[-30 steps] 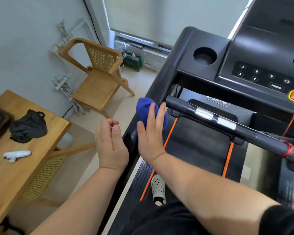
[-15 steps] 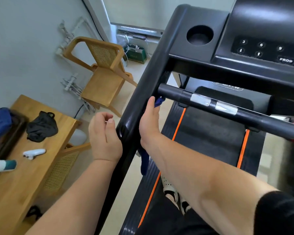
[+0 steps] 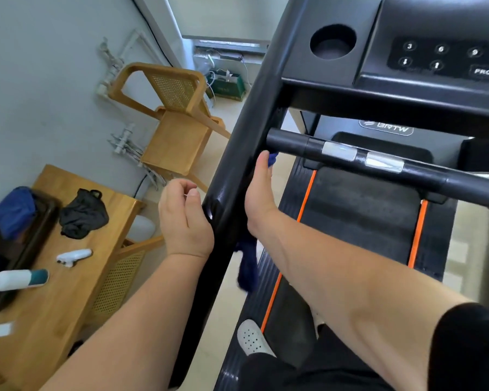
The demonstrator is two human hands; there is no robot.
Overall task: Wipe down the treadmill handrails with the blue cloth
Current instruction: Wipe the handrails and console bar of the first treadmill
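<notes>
The black left handrail [image 3: 237, 153] of the treadmill runs diagonally from the console down toward me. My right hand [image 3: 260, 196] presses the blue cloth [image 3: 247, 266] flat against the rail's inner side; cloth shows at the fingertips and hangs below the wrist. My left hand [image 3: 185, 218] hovers beside the rail's outer side, fingers loosely curled, holding nothing. A black crossbar [image 3: 378, 162] with two silver sensor plates spans the treadmill just beyond my right hand.
The console [image 3: 435, 60] with a cup holder [image 3: 333, 42] sits above. At left stands a wooden table [image 3: 68, 292] with a dark bag, spray bottles and another blue cloth. A wooden chair [image 3: 175, 131] stands by the wall. My white shoe [image 3: 251, 338] rests on the belt.
My right hand with the cloth moved from the crossbar's end onto the inner side of the left handrail. The view shifted closer to the rail. My left hand stayed beside it.
</notes>
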